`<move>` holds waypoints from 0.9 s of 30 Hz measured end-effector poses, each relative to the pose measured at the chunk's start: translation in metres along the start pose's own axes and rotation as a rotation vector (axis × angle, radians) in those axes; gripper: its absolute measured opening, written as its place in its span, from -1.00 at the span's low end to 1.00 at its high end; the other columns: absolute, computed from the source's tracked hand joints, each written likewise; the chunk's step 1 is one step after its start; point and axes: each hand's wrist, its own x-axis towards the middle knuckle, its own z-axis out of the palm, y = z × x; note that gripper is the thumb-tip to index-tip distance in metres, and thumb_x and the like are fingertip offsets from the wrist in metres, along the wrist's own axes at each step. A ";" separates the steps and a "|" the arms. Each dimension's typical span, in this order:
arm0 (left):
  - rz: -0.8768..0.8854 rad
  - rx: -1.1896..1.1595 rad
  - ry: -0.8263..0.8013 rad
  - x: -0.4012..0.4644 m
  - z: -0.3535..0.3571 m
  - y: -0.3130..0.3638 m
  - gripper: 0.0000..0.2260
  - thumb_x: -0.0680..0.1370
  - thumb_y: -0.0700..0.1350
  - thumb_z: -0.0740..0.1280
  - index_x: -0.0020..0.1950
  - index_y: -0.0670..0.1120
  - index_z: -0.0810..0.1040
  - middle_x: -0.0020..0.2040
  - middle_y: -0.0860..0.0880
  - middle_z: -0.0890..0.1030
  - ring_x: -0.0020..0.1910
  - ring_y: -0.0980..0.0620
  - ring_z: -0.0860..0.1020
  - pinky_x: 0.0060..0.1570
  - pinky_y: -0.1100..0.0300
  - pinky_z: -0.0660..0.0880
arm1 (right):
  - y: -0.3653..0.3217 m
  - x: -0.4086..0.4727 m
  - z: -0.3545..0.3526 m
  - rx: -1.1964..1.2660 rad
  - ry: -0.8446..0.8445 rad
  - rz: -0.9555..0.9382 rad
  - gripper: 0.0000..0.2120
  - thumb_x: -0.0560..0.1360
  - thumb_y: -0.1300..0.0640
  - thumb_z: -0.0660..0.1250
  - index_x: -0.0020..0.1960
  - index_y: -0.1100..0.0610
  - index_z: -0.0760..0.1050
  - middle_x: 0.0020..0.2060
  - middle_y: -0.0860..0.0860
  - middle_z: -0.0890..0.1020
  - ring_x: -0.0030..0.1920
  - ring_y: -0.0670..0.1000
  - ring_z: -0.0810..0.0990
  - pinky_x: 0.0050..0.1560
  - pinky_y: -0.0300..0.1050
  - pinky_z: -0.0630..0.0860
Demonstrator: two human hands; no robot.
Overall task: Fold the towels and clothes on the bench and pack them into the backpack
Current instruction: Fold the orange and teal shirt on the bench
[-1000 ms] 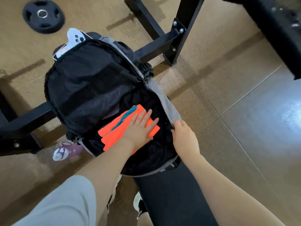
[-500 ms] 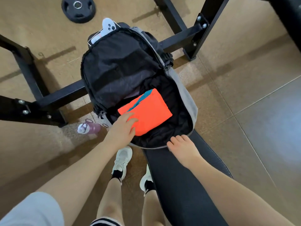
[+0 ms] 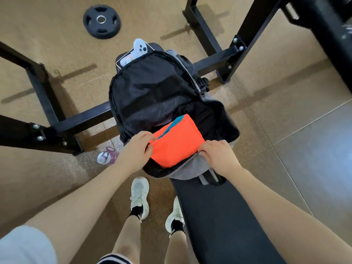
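An open black and grey backpack point(image 3: 152, 92) lies on the far end of the black bench point(image 3: 219, 216), its flap thrown back. A folded orange cloth with a teal strip point(image 3: 177, 141) sits inside the main compartment. My left hand point(image 3: 137, 149) grips the backpack's left opening edge beside the cloth. My right hand point(image 3: 219, 155) pinches the grey near rim of the opening at the cloth's right corner. No loose towels or clothes show on the bench.
A white game controller and tablet point(image 3: 137, 52) stick out of the backpack's far pocket. A purple water bottle point(image 3: 107, 158) lies on the floor left of the bench. Black rack frames point(image 3: 57, 119) cross the floor, and a weight plate point(image 3: 102, 20) lies beyond. My feet point(image 3: 140, 197) stand left of the bench.
Both hands have moved onto the backpack's opening edges: the left left the orange cloth for the left rim, the right rose from the bench to the near grey rim.
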 end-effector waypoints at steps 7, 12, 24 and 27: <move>-0.062 0.000 0.091 0.042 -0.055 -0.031 -0.71 0.55 -0.26 0.22 0.27 -0.19 0.47 0.24 -0.13 0.47 0.23 -0.09 0.44 0.23 0.12 0.32 | -0.025 0.076 -0.053 0.303 -0.083 0.054 -0.80 0.48 0.04 0.35 -0.23 0.14 0.59 -0.31 -0.02 0.65 -0.26 -0.03 0.56 -0.10 -0.02 0.45; -0.398 -0.155 0.225 0.096 -0.076 -0.070 -0.65 0.60 -0.19 0.16 0.39 -0.10 0.35 0.44 -0.16 0.27 0.40 -0.12 0.25 0.34 0.06 0.22 | -0.040 0.113 -0.059 0.337 -0.098 0.115 -0.77 0.46 0.05 0.37 -0.27 0.19 0.58 -0.40 -0.05 0.57 -0.31 0.00 0.53 -0.19 -0.08 0.40; -0.915 -0.817 0.248 0.153 -0.069 -0.122 -0.51 0.60 -0.01 0.18 0.47 -0.17 0.16 0.41 -0.16 0.35 0.33 -0.19 0.35 0.31 -0.04 0.31 | -0.048 0.148 -0.054 0.379 -0.191 0.211 -0.77 0.44 0.10 0.40 -0.38 0.07 0.51 -0.54 -0.22 0.48 -0.43 -0.17 0.41 -0.29 -0.30 0.28; -0.800 -0.925 0.355 0.152 -0.077 -0.127 -0.60 0.56 -0.09 0.27 0.36 -0.16 0.33 0.28 -0.11 0.48 0.21 -0.10 0.48 0.24 0.00 0.42 | -0.047 0.145 -0.051 0.407 -0.193 0.237 -0.73 0.44 0.09 0.40 -0.41 0.02 0.48 -0.52 -0.15 0.48 -0.43 -0.16 0.41 -0.28 -0.26 0.31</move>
